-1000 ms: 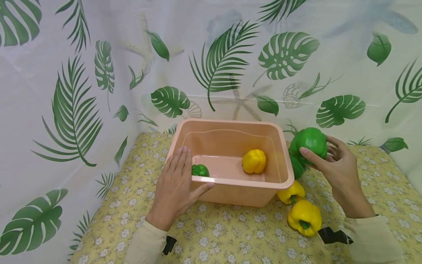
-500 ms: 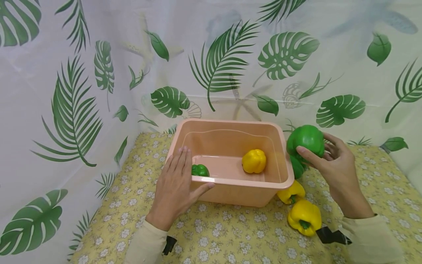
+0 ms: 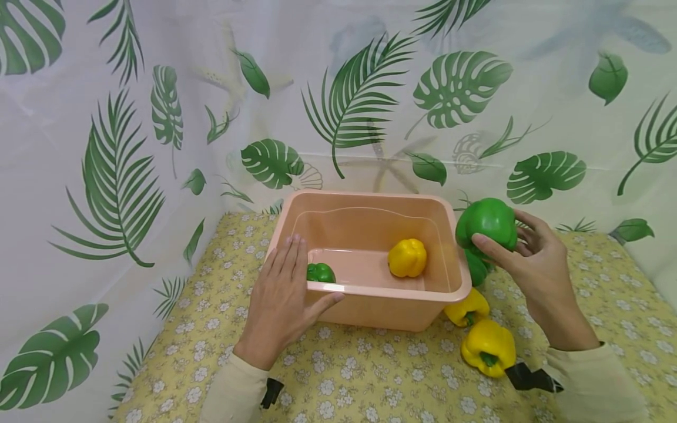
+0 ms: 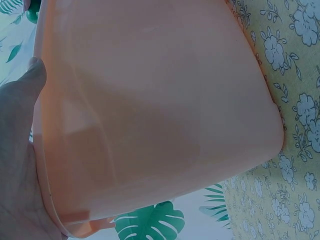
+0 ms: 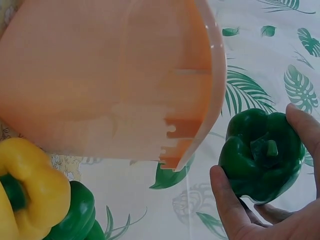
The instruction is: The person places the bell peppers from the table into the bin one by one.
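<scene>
Leftward and slightly up, my right grip (image 3: pixel 542 273) has carried the held green pepper (image 3: pixel 486 223) closer to the pink bin (image 3: pixel 375 308). Nearest me, short of the bin's right front corner, a front yellow pepper (image 3: pixel 488 349) rests stem toward me on the worktop (image 3: pixel 328 373), spread with flowered cloth. Just beside that corner sits a second yellow pepper (image 3: pixel 468 306), partly covered by the bin. My left grip (image 3: pixel 280 296) lies flat over the bin's left front corner, fingers straight, thumb along its front rim. Inside the bin, behind that rim, part of a small green pepper (image 3: pixel 321 273) shows. My right grip is clamped on the held green pepper, raised just outside the bin's right rim and apart from it. Below it, right of the bin, is another green pepper (image 3: pixel 476 270). Inside the bin's right end lies a third yellow pepper (image 3: pixel 407 258). Behind the bin hangs a leaf-printed curtain (image 3: pixel 349 88).
</scene>
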`<act>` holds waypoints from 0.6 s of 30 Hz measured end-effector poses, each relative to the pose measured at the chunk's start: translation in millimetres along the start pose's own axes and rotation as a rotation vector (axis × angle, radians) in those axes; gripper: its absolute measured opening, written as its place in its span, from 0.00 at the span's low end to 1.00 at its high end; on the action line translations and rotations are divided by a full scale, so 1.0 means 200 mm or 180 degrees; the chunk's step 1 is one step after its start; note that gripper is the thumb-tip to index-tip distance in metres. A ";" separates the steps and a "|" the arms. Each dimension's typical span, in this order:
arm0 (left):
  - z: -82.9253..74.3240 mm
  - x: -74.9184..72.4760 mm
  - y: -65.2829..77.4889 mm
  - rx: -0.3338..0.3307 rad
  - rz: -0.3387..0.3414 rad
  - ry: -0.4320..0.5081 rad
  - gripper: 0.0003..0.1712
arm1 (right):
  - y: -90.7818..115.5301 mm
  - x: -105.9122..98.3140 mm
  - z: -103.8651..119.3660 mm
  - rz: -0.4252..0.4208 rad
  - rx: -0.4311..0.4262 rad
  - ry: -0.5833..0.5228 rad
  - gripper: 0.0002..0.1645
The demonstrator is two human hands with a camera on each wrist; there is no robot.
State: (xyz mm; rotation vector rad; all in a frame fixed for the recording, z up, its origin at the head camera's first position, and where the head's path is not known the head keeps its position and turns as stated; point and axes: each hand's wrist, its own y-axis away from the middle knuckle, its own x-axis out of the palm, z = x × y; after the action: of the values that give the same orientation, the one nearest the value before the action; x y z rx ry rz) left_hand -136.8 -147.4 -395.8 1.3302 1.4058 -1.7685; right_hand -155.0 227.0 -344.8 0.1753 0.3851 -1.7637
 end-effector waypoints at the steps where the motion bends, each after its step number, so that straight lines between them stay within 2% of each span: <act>1: 0.00 0.00 0.00 0.0001 0.0006 -0.0001 0.65 | 0.00 0.00 0.00 0.0000 -0.0017 -0.0002 0.49; 12: 0.01 0.00 0.01 0.0018 -0.0003 0.0010 0.65 | 0.02 0.01 0.01 0.0038 -0.0101 -0.0042 0.48; 18: 0.01 0.01 0.01 0.0022 -0.0021 0.0024 0.64 | 0.03 0.02 0.02 0.0016 -0.0091 0.0101 0.48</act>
State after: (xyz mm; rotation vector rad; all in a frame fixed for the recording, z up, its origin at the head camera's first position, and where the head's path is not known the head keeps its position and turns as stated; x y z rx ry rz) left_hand -136.1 -149.5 -397.8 1.3387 1.4109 -1.7758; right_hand -150.1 220.0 -343.3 0.1839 0.4324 -1.7511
